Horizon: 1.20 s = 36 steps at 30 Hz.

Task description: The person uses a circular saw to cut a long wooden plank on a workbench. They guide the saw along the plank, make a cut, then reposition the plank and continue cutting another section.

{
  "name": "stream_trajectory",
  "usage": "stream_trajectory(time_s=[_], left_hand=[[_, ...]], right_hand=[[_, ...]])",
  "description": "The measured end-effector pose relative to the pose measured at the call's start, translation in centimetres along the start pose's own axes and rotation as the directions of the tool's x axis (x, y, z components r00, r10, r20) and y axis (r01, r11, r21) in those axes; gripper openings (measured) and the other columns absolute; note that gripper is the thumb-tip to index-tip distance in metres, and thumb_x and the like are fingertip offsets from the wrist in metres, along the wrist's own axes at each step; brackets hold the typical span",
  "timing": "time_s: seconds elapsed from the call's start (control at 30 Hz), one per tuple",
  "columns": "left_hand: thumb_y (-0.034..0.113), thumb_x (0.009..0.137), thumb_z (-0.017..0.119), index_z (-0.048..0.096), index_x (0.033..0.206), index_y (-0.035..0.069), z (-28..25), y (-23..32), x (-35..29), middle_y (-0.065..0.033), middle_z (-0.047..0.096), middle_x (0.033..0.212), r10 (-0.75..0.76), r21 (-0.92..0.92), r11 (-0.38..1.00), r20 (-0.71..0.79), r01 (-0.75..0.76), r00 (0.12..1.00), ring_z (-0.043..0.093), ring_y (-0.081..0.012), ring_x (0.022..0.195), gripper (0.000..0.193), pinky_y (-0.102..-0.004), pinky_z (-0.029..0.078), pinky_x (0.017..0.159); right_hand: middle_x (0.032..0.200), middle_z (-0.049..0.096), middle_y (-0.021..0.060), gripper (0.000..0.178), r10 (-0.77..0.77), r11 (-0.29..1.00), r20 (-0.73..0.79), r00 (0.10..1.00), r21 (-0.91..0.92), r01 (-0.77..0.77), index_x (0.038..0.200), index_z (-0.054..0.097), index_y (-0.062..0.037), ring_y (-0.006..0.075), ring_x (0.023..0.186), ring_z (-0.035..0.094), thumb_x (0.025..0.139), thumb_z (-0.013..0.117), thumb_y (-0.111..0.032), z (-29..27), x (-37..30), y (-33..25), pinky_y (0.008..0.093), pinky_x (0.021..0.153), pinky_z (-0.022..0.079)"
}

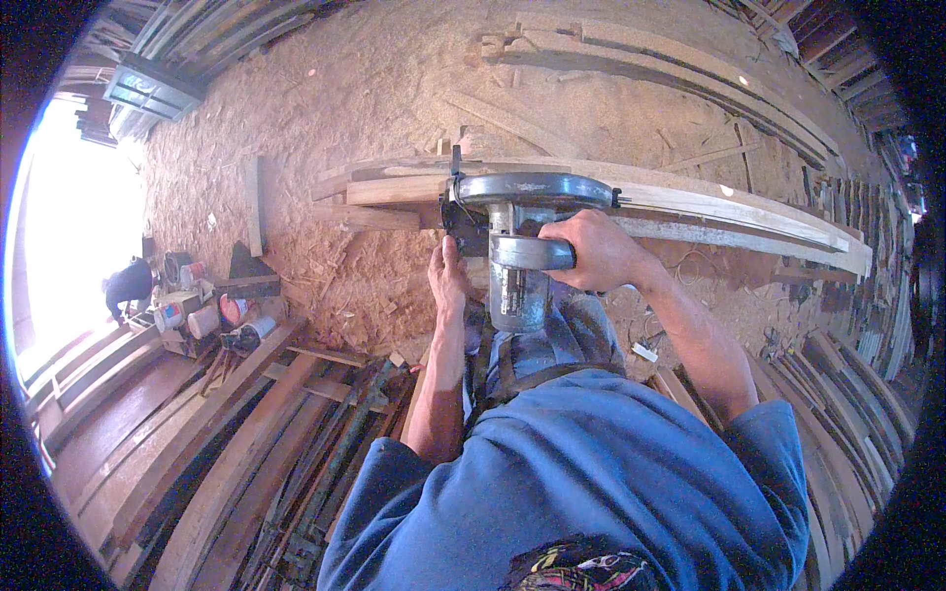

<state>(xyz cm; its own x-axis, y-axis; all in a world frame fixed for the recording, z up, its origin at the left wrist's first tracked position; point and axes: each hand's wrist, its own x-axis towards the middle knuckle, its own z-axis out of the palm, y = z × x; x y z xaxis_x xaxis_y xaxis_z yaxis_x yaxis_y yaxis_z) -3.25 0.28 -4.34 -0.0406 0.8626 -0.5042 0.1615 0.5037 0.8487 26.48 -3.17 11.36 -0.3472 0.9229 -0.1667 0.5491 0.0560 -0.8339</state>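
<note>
A circular saw (519,307) with a long metal blade guard and a cylindrical motor body rests over a wooden board (399,191) in front of me. My right hand (596,249) is wrapped round its rear handle. At the saw's left, my left hand (449,281) has its fingers straightened up against the edge of the black base plate (463,225) and appears to grip it; the thumb is partly hidden. Pale long boards (749,212) run out from under the saw to the right. The blade and the cut are hidden by the guard.
Sawdust covers the ground (384,108), with loose long planks (670,74) lying beyond the saw. Stacked timber (222,443) lies at lower left and more stacked boards (847,394) at right. Several containers (202,320) stand at left, near a bright opening.
</note>
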Motion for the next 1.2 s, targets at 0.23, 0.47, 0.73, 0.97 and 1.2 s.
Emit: stream_trajectory(time_s=[0.23, 0.47, 0.73, 0.97, 1.2], left_hand=[[0.056, 0.106, 0.058, 0.069, 0.108, 0.006, 0.2, 0.0, -0.2, 0.0029, 0.057, 0.078, -0.003, -0.052, 0.999, 0.006, 0.004, 1.0, 0.047, -0.007, 0.062, 0.052, -0.0258, 0.036, 0.052], [0.059, 0.105, 0.058, 0.069, 0.105, 0.006, 0.2, -0.8, 0.3, 0.0029, 0.054, 0.072, 0.071, -0.026, 0.997, -0.015, -0.072, 0.997, 0.046, -0.0076, 0.061, 0.054, -0.0272, 0.037, 0.052], [0.058, 0.104, 0.058, 0.072, 0.118, -0.001, 0.4, -0.2, -0.4, -0.0064, 0.07, 0.087, 0.105, 0.117, 0.989, -0.096, -0.093, 0.99, 0.061, -0.0165, 0.074, 0.062, -0.0326, 0.048, 0.068], [0.062, 0.101, 0.057, 0.075, 0.115, 0.001, 0.8, -0.5, -0.3, -0.0138, 0.072, 0.089, 0.06, 0.151, 0.988, -0.11, -0.044, 0.992, 0.067, -0.0236, 0.09, 0.066, -0.038, 0.051, 0.083], [0.063, 0.1, 0.058, 0.075, 0.115, 0.0, 1.4, 0.9, -1.3, -0.0118, 0.072, 0.085, 0.152, 0.15, 0.98, -0.145, -0.13, 0.978, 0.066, -0.021, 0.078, 0.067, -0.0366, 0.051, 0.073]], right_hand=[[0.085, 0.074, 0.0189, 0.027, 0.009, 1.0, 0.009, 1.0, 0.004, -0.009, 0.096, 0.073, -0.0093, 0.0423, 0.086, 0.072, 0.075, 0.081, -0.024, 0.0, -0.1, -0.1, 0.052, 0.077, 0.057], [0.083, 0.073, 0.0174, 0.023, -0.017, 1.0, -0.013, 1.0, 0.023, 0.018, 0.096, 0.072, -0.0081, 0.0412, 0.083, 0.071, 0.076, 0.081, -0.016, 0.2, -0.2, 0.0, 0.0489, 0.073, 0.055], [0.089, 0.075, 0.0182, 0.03, -0.009, 1.0, 0.018, 1.0, 0.014, 0.009, 0.101, 0.073, -0.0089, 0.0414, 0.085, 0.073, 0.074, 0.082, -0.019, -0.3, 0.0, -0.5, 0.0492, 0.077, 0.058], [0.084, 0.073, 0.0191, 0.027, -0.02, 1.0, -0.001, 1.0, -0.013, 0.02, 0.099, 0.073, -0.0041, 0.0385, 0.079, 0.073, 0.078, 0.083, -0.016, -0.1, 0.1, -1.1, 0.0437, 0.071, 0.056], [0.082, 0.074, 0.0192, 0.026, -0.008, 1.0, 0.009, 1.0, -0.023, 0.008, 0.1, 0.073, -0.0031, 0.0379, 0.08, 0.076, 0.08, 0.083, -0.017, -0.3, 0.2, -1.4, 0.043, 0.071, 0.058]])
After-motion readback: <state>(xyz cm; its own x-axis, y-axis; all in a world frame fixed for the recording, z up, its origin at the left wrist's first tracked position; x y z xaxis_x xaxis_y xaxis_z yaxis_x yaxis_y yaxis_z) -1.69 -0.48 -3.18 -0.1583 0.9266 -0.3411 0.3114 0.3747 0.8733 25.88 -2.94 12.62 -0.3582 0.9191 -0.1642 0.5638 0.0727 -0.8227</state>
